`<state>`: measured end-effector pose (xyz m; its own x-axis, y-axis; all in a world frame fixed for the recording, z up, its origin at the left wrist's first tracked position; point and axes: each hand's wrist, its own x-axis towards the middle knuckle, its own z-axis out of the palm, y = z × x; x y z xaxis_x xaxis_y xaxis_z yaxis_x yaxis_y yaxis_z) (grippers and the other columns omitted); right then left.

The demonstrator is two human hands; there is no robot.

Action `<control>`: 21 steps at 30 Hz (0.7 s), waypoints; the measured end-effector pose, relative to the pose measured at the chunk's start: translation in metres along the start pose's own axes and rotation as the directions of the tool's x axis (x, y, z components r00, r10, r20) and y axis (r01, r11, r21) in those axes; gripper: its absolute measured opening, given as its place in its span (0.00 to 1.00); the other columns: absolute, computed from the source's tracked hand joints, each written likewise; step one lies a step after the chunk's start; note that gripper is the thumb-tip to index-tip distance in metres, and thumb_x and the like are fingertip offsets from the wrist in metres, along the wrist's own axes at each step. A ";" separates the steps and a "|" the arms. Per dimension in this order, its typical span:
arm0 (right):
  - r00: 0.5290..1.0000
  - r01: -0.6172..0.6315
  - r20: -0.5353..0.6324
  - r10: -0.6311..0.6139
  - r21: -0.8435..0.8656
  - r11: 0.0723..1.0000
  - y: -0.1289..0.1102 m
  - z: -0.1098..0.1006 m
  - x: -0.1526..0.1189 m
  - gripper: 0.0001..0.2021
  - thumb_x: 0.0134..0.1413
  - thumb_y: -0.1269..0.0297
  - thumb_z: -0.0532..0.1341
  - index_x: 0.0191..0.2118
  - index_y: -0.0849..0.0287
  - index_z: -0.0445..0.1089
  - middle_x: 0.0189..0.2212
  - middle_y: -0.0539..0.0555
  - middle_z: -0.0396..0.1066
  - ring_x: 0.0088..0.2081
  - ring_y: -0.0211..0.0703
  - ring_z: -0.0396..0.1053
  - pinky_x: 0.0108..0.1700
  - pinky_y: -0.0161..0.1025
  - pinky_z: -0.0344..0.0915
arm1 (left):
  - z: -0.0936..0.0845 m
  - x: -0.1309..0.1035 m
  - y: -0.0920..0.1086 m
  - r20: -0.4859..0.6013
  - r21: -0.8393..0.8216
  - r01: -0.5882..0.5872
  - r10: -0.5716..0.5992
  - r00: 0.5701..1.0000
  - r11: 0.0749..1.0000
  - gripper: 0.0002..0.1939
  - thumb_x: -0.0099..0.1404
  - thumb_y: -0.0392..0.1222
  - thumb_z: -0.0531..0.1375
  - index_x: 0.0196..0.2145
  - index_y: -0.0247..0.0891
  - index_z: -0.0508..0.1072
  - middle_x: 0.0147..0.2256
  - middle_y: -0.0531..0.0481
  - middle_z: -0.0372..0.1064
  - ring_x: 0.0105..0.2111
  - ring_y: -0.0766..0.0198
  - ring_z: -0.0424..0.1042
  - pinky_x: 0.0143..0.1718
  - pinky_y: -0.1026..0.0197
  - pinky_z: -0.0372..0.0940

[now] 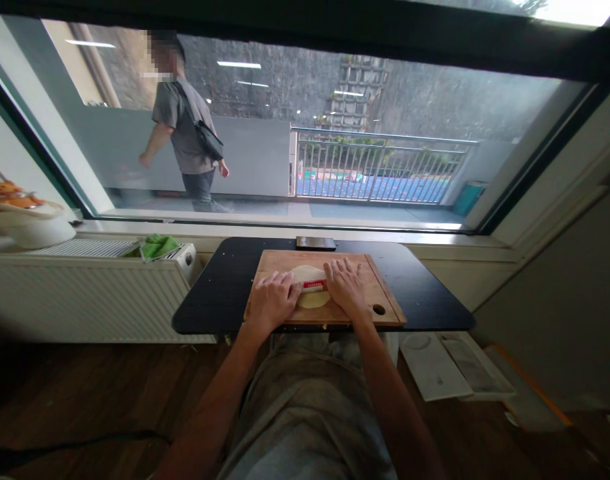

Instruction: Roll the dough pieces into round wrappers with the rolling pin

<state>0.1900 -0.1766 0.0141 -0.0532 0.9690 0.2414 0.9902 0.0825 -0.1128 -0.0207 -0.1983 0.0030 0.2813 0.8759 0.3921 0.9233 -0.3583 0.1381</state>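
Note:
A rolling pin (313, 286) with a red label lies across a flat, pale round of dough (315, 299) on a wooden cutting board (353, 262). My left hand (273, 299) is over the pin's left end, its fingers bent and closed around it. On the right end rests my right hand (345, 285), palm down, with fingers stretched forward and slightly apart. Both pin ends are hidden beneath my hands. The dough shows on the far and near sides of the pin.
The board sits on a black table (209, 293), with a phone-like dark slab (315, 243) at its far edge. A green cloth (159, 247) lies on the radiator (95, 293) at left. Beyond the window, a person (187, 127) walks past. Flat panels (435, 367) lie low at right.

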 end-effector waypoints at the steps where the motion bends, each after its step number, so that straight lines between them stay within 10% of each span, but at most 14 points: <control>1: 1.000 -0.019 -0.013 0.019 0.009 1.000 0.000 0.001 -0.003 0.28 0.83 0.60 0.41 0.70 0.61 0.70 0.74 0.67 0.65 0.79 0.62 0.52 0.77 0.72 0.40 | 0.000 0.000 0.000 -0.004 -0.004 -0.006 0.006 1.000 1.000 0.23 0.83 0.53 0.50 0.55 0.40 0.81 0.57 0.40 0.81 0.57 0.47 0.78 0.60 0.46 0.70; 12: 0.979 -0.131 -0.130 0.156 0.180 0.975 -0.009 0.009 -0.080 0.32 0.83 0.55 0.38 0.73 0.64 0.67 0.75 0.64 0.64 0.80 0.55 0.50 0.80 0.68 0.37 | 0.006 0.002 -0.006 -0.029 -0.046 -0.045 0.043 0.999 0.998 0.25 0.83 0.54 0.48 0.56 0.41 0.82 0.62 0.42 0.79 0.67 0.46 0.70 0.72 0.40 0.60; 21: 0.991 -0.120 -0.054 0.126 0.115 0.986 -0.001 0.003 -0.037 0.30 0.83 0.57 0.40 0.70 0.62 0.71 0.75 0.62 0.64 0.80 0.59 0.50 0.79 0.70 0.35 | 0.009 0.002 -0.007 -0.022 -0.055 -0.048 0.046 0.999 0.997 0.25 0.83 0.54 0.48 0.59 0.42 0.80 0.62 0.40 0.78 0.65 0.46 0.72 0.72 0.40 0.59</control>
<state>0.1906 -0.2117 0.0021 0.0794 0.9576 0.2769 0.9680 -0.0077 -0.2509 -0.0242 -0.1913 -0.0058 0.3180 0.8510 0.4180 0.8932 -0.4167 0.1688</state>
